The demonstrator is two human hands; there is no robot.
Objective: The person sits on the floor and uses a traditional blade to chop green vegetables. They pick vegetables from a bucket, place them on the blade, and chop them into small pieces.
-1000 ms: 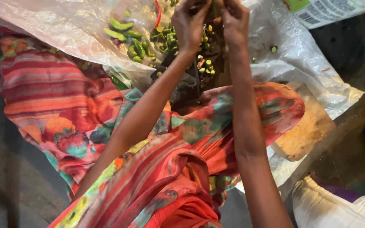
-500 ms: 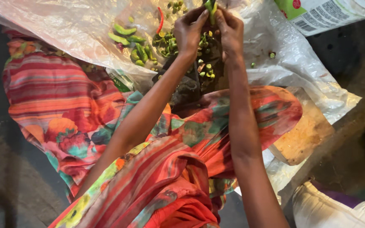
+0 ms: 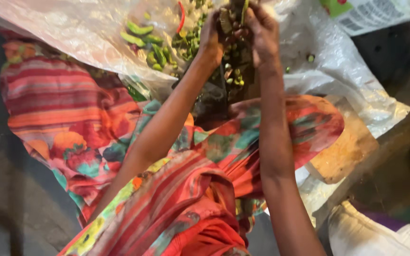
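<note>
At the top of the frame, left hand (image 3: 212,35) and right hand (image 3: 262,28) pinch one green pod (image 3: 244,10) (light, snappable); grip near its stem.

A green pod (image 3: 242,10) is pinched between the left hand (image 3: 213,35) and the right hand (image 3: 264,29), both raised at the top of the frame, fingers closed on it. Below them, small peas (image 3: 233,78) are scattered, and a heap of pods (image 3: 155,45) with one red chilli (image 3: 181,16) is spread on a clear plastic sheet (image 3: 72,33). The lap is covered by striped, flowered cloth (image 3: 72,118). A wooden board (image 3: 345,151) is seen at the right, a white sack (image 3: 371,234) beneath it.
</note>
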